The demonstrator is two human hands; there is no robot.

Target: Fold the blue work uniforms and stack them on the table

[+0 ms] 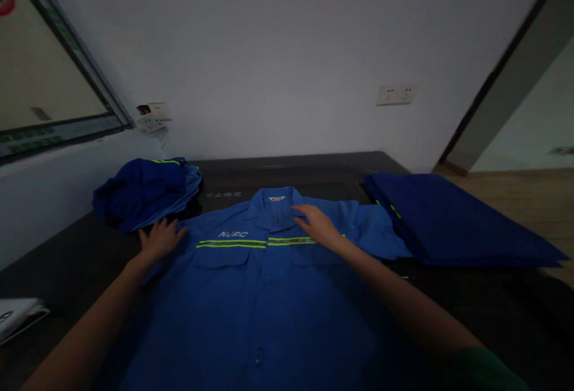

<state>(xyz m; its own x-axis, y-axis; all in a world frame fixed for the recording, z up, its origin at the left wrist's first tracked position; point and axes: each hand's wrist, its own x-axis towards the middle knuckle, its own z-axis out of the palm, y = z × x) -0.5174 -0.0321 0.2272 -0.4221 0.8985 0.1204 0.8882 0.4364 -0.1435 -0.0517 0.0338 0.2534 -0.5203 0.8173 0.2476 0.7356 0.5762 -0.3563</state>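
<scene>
- Green sleeve [484,370] at the near right edge; from it the right forearm [403,298] slants far and left over the shirt.
- Right hand [317,225]: fingers extended and slightly parted, pointing left towards the collar [262,208], with nothing visible in their grip; whether they press the cloth, I cannot tell.
- Left hand [160,240]: palm down, fingers fanned wide and pointing far, gripping nothing visible, at the shirt's left shoulder edge; the left forearm [96,313] runs back to the near left corner.
- Blue button-front work shirt [233,307] spread front up between the forearms, collar far, lower part near, with yellow-green-edged chest stripes and white lettering on the left.
- Rumpled dark blue garments [141,191] heaped just beyond the left hand, at the far left.
- Folded dark blue cloth [457,223] lying flat on the right, beside the shirt's right sleeve [381,232].
- Black table [309,179] underneath everything, meeting the pale wall [278,68] on its far side.
</scene>
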